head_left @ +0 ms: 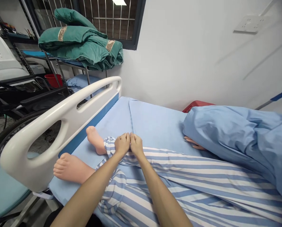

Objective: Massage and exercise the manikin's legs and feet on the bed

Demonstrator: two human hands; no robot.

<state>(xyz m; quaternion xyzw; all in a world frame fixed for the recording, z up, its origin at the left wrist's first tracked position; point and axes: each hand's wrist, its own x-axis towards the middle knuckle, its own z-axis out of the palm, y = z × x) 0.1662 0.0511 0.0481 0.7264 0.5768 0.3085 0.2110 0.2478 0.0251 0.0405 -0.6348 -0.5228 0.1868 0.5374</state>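
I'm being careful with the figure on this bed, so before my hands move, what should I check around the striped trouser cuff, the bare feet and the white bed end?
1. Left hand on the blue-and-white striped trouser cuff: ok, closed on the gathered cloth.
2. Right hand holding the same cloth: cannot tell, its fingers curl against the left hand.
3. Upper pale bare foot uncovered: ok, the cuff sits beside its ankle.
4. Lower pale bare foot clear of the white plastic bed end: cannot tell, the toes look close from this angle.
5. The lying figure's hand free of the pale blue blanket: not ok, only its fingers show from under the blanket.
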